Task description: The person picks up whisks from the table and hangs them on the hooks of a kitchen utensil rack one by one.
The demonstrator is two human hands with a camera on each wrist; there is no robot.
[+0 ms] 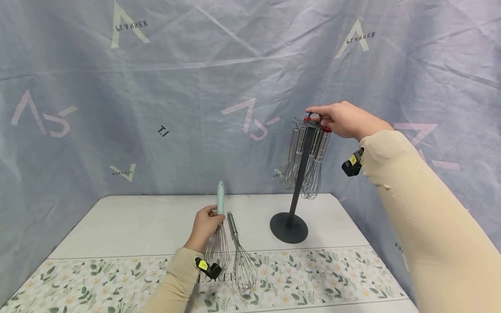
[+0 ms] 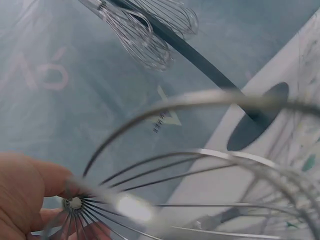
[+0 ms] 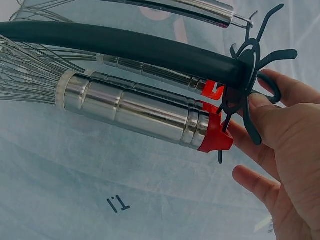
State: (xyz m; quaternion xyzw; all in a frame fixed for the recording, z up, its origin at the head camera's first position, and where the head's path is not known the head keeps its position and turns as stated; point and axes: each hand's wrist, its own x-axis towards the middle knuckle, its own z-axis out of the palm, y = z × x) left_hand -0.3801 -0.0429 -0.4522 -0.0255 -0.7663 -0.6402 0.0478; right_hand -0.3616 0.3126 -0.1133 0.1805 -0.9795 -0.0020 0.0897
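My left hand (image 1: 206,226) grips a whisk with a mint-green handle (image 1: 221,198), its fingers where handle meets wires. The wire loops (image 2: 200,205) fan out across the left wrist view. Beside it on the table lies an all-metal whisk (image 1: 244,267), handle pointing away from me. At the right, a dark hanging stand (image 1: 299,182) leans slightly. My right hand (image 1: 348,121) pinches the ring at its top between thumb and index finger. Several metal whisks hang from the stand's hooks; one with a red end cap (image 3: 135,115) is nearest in the right wrist view.
The white table (image 1: 148,224) has a floral printed band (image 1: 98,282) along its front. A grey-blue curtain (image 1: 176,108) with printed letters hangs close behind and along the sides. The stand's round base (image 1: 279,228) is near the table's right side.
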